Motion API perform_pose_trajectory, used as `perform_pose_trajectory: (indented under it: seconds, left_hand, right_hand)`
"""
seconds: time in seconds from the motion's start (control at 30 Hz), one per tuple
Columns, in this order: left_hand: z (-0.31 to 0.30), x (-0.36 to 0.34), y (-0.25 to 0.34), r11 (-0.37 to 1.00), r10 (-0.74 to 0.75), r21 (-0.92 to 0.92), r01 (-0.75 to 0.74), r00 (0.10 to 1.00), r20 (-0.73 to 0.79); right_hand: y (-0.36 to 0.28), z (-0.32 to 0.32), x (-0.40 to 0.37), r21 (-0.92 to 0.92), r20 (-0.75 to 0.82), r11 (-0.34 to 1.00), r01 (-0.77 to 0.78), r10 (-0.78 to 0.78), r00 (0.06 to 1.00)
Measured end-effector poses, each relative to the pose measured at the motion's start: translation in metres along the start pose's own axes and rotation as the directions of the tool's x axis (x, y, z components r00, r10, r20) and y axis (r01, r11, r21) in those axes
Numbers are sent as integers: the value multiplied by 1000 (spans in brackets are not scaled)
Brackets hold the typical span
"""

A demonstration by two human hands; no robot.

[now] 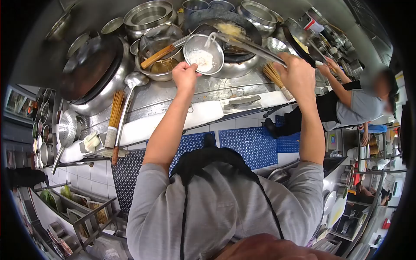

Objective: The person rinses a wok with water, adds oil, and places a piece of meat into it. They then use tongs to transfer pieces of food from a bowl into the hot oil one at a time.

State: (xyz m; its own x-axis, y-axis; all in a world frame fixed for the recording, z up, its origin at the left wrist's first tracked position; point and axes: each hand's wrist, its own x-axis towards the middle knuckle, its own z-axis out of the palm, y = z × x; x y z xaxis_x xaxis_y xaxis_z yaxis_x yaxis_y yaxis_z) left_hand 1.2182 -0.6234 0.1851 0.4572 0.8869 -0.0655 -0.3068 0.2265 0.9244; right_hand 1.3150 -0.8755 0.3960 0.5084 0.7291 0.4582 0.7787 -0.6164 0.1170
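Note:
My left hand (184, 77) grips the near-left rim of a small metal bowl (219, 63), tilted toward me. White coated pieces of food (201, 60) lie in it. Long metal tongs (255, 50) are in my closed right hand (298, 78), reaching left over the stove. At their tips, above the bowl's far rim, hangs a white coated strip (209, 40). Behind the tongs, a dark wok (203, 18) holds oil with pale yellow food (230, 29) frying in it. Left of the bowl, a wooden-handled strainer (158, 57) rests over a metal pot (149, 73).
A large wok (93, 65), a ladle (136, 79) and a bamboo brush (115, 110) are on the left. Another brush (275, 76) lies near my right hand. A knife (245, 101) lies along the front edge. A co-worker (362, 102) cooks at the right.

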Motion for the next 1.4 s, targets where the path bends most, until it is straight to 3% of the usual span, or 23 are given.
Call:
perform_pose_trajectory:
  seconds: [0.1, 0.2, 0.3, 0.37, 0.43, 0.57, 0.7, 0.77, 0.93, 1.13, 1.33, 1.4]
  left_hand:
    - [6, 5, -11, 998, -56, 5, 55, 998, 40]
    - [5, -1, -16, 992, -121, 55, 117, 990, 77]
    - [6, -8, -18, 982, -181, 62, 176, 981, 72]
    - [8, -12, -17, 980, -197, 13, 196, 978, 69]
    - [7, -18, -12, 979, -202, -11, 203, 977, 69]
    - [2, -19, -6, 981, -184, -61, 186, 982, 47]
    - [-9, -10, -1, 983, -144, -115, 145, 989, 9]
    - [-17, 0, -5, 985, -100, -145, 97, 995, -14]
    - [-23, -1, 12, 998, -5, -66, 3, 1000, -30]
    - [-28, -7, 5, 943, 332, -24, -331, 939, 87]
    - [-26, -4, 19, 980, 151, 141, -141, 987, -62]
    - [-20, 2, 14, 993, 104, 69, -100, 993, -62]
  right_hand:
    - [23, 2, 14, -31, -42, 995, -100, 98, 994]
    - [46, 26, 39, -110, 13, 981, -161, 164, 986]
    - [66, 77, 63, -181, 55, 971, -159, 171, 984]
    - [78, 129, 86, -196, 167, 946, -258, 292, 942]
    - [91, 177, 101, -143, 231, 938, -316, 342, 911]
    - [83, 174, 111, -58, 271, 924, -378, 379, 885]
    - [65, 116, 103, -91, 157, 963, -256, 267, 951]
    - [44, 75, 83, -62, 106, 990, -125, 131, 986]
    - [-4, 13, 39, 5, 137, 989, 146, -146, 980]
    - [-37, 8, 23, -85, 46, 948, 306, -303, 952]
    - [-45, -21, 3, -70, 86, 954, 290, -284, 955]
    - [-43, -26, -1, -54, 48, 962, 267, -264, 963]
